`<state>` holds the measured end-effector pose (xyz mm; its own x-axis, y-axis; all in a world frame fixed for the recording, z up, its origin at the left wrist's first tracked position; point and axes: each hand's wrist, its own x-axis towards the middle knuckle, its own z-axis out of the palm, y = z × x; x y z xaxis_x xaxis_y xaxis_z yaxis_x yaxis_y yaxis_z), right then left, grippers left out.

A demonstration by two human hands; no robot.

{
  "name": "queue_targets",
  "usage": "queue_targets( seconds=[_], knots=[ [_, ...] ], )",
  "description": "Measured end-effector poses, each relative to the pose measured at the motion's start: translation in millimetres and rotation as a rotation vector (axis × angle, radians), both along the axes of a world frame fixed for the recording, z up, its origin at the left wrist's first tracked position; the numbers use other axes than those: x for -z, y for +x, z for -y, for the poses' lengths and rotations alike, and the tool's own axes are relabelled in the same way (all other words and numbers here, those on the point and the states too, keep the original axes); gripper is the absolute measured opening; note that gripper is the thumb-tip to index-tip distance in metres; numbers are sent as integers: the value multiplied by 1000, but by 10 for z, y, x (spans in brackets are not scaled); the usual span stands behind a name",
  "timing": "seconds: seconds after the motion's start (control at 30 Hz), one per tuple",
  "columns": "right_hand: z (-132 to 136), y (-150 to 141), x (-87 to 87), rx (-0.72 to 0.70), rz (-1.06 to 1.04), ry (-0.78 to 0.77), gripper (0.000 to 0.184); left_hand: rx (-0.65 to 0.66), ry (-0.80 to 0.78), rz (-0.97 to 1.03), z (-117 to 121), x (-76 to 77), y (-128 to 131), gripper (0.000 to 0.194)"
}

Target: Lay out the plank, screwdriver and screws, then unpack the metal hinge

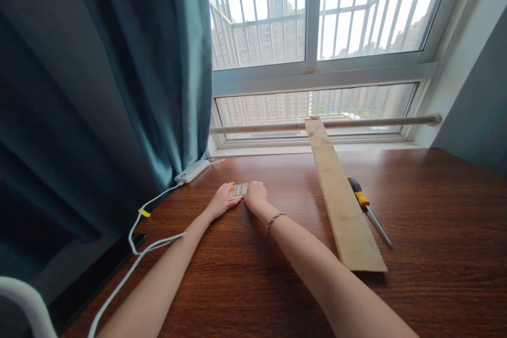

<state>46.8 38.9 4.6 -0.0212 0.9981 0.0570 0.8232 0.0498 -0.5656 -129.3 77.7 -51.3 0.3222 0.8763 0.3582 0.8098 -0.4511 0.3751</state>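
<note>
Both hands are together on the wooden table, at a small flat tan packet (pixel 238 190) with grey metallic pieces in its middle; what the pieces are is too small to tell. My left hand (pixel 223 202) grips the packet's left side, fingers along its far edge and thumb along the near one. At the right end, my right hand (pixel 256 195) is closed in a pinch on the packet's edge, its fingertips mostly hidden. To the right lie a long wooden board (pixel 344 200) and a screwdriver (pixel 363 199) with a black and yellow handle.
The board's far end rests up on a horizontal rail (pixel 269 128) before the barred window. A white power strip (pixel 193 171) lies by the blue curtain (pixel 158 90) at the left. Its white cable (pixel 132 232) loops along the left edge of the table (pixel 237 285).
</note>
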Motion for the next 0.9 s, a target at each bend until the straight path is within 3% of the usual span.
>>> queue_targets(
  seconds=[0.2,0.37,0.7,0.9],
  knots=[
    [-174,96,-35,2,-28,-122,28,4,-22,13,52,-60,32,67],
    [-251,212,-43,9,-57,-194,30,-5,-28,26,30,-21,-3,69],
    [-220,202,7,6,-59,-171,37,-76,-69,86,25,-70,-15,69],
    [-165,121,-68,-24,3,-130,30,-89,-64,90,-5,-43,-36,68]
  ],
)
